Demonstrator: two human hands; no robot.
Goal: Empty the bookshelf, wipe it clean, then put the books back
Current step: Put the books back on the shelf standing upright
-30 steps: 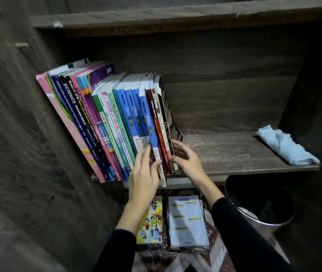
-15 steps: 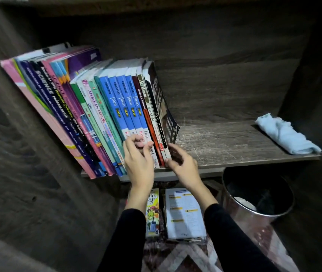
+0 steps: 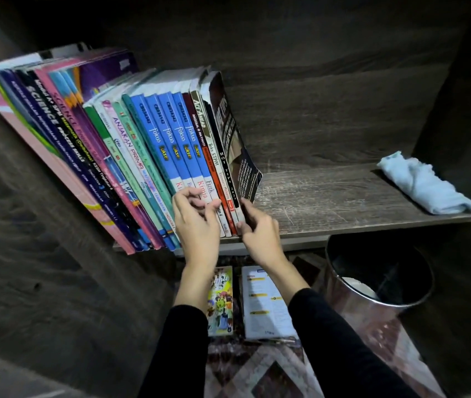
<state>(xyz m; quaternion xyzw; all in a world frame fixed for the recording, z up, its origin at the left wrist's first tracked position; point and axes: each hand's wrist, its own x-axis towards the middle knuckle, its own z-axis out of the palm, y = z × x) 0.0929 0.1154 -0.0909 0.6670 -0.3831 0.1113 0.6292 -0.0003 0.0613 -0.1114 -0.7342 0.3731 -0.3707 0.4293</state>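
A row of several books [image 3: 119,150] leans to the left on the dark wooden shelf [image 3: 343,202]. My left hand [image 3: 197,222] rests its curled fingers on the lower spines of the blue books [image 3: 171,139]. My right hand [image 3: 260,234] touches the bottom edge of the black book [image 3: 234,145] at the row's right end. Whether either hand grips a book is unclear. A folded light-blue cloth [image 3: 426,185] lies on the shelf's far right.
Two books lie on the patterned floor below the shelf: a colourful one [image 3: 219,300] and a white one [image 3: 265,303]. A metal bin [image 3: 378,285] stands at lower right. The shelf's dark side wall [image 3: 41,254] rises at the left.
The view has shifted down and closer to the shelf. My left hand's fingers have curled onto the blue spines, and my right hand has stayed at the end book's base.
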